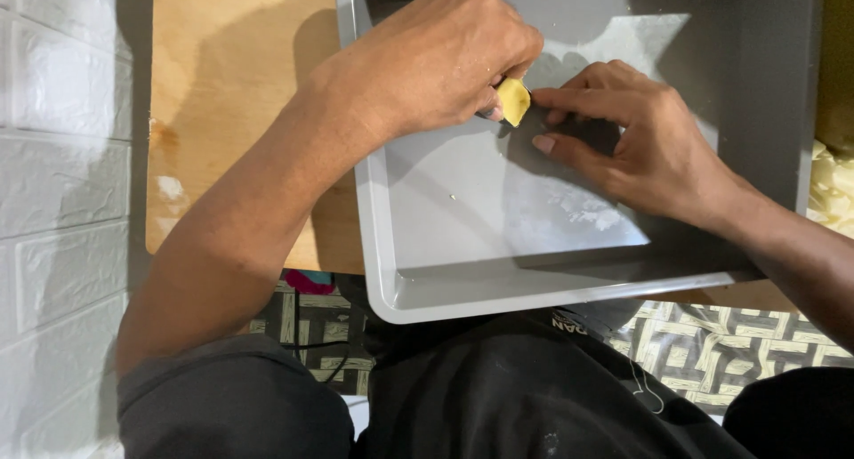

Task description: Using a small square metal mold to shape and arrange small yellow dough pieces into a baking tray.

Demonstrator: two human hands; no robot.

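Left hand (436, 63) grip clamped on small yellow wedge-shaped piece (513, 100) | right hand (636, 143) fingertips pinch its other side | beneath grip: grey plastic rectangular tray (534, 290) on wooden tabletop (222, 85)

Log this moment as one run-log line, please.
left hand: pinching yellow piece | right hand: fingertips at same piece | where: over grey tray | under tray: wooden board
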